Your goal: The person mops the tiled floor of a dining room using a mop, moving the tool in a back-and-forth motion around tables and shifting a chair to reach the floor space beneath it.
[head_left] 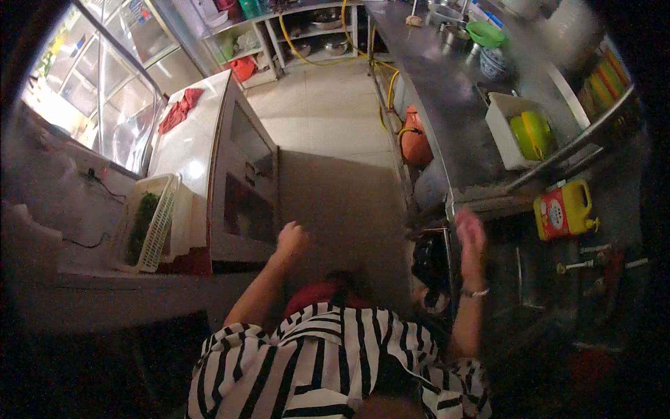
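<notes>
My left hand point(293, 240) hangs in front of me with its fingers curled in, and nothing shows in it. It is nearest to the cabinet point(241, 157) with a white top and dark front panels. My right hand point(470, 237), slightly blurred, is raised beside the near end of the steel counter point(457, 133). Its fingers look stretched out, with no object visible in them. A bracelet circles that wrist. Past the counter's end, a yellow jug point(564, 211) stands to the right of this hand.
On the left are a white basket of greens point(148, 223) and a red cloth point(180, 110). The counter carries a white bin point(508, 133) with a green-yellow round item, and a green bowl point(486, 33). An orange gas cylinder point(417, 140) and yellow hose point(392, 87) line the tiled aisle.
</notes>
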A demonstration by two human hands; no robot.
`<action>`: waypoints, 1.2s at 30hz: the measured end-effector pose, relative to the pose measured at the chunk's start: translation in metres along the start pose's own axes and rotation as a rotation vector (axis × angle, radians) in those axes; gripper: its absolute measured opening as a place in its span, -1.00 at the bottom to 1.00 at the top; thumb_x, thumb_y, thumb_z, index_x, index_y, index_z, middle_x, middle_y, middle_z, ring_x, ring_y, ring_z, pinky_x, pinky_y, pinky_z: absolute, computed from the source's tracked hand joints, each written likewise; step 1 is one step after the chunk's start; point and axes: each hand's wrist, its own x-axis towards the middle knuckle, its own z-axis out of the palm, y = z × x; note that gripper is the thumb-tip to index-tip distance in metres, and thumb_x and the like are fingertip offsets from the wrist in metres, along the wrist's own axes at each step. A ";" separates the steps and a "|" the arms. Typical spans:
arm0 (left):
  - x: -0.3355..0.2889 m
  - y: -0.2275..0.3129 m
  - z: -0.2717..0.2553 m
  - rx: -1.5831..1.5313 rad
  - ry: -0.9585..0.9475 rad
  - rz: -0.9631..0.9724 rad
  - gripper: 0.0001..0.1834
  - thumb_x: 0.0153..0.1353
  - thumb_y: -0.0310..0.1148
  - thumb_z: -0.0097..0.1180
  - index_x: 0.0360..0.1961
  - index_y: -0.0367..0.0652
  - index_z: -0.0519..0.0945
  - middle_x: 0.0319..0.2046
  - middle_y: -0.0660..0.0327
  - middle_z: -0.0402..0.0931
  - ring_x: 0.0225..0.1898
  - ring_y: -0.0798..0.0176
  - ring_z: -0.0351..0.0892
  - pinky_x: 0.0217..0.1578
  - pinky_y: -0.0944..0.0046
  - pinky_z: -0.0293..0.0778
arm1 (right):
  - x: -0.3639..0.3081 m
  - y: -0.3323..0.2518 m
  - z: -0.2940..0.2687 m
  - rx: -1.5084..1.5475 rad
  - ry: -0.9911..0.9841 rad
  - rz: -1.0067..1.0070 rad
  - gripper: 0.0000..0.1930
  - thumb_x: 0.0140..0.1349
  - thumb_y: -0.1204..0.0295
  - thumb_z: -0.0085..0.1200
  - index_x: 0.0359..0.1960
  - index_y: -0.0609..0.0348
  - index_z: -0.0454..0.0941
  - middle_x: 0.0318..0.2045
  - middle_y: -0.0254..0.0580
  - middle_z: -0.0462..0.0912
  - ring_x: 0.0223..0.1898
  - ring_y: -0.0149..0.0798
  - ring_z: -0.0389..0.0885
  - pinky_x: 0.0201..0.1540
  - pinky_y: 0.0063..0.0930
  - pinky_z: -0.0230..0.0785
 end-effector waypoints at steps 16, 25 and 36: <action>-0.005 -0.135 -0.020 -0.238 -0.203 -0.608 -0.63 0.04 -0.22 0.08 -0.31 -0.38 0.52 -0.23 -0.18 0.46 -0.21 -0.22 0.45 -0.18 -0.05 0.39 | 0.216 -0.211 0.238 -0.124 -0.249 -1.149 -0.23 0.06 0.13 0.09 0.20 0.30 0.03 0.14 0.05 0.25 0.19 -0.11 0.21 0.25 -0.26 -0.04; 0.227 -0.143 -0.091 -0.174 0.196 0.012 -0.66 -0.09 -0.32 0.13 -0.29 -0.33 0.48 -0.19 -0.11 0.41 -0.12 -0.17 0.38 -0.11 0.01 0.36 | 0.333 -0.203 0.301 -0.241 -0.119 -1.163 -0.31 0.08 0.18 0.05 0.16 0.31 0.09 0.10 0.03 0.29 0.16 -0.13 0.24 0.24 -0.28 -0.02; 0.361 -0.162 -0.124 -0.351 -0.129 -0.242 -0.66 0.12 -0.27 -0.06 -0.22 -0.36 0.45 -0.18 -0.22 0.37 -0.11 -0.20 0.36 -0.10 -0.05 0.32 | 0.527 -0.124 0.397 -0.167 -0.132 -1.086 -0.41 0.11 0.24 0.00 0.11 0.31 0.15 0.05 0.00 0.34 0.14 -0.15 0.27 0.22 -0.29 0.02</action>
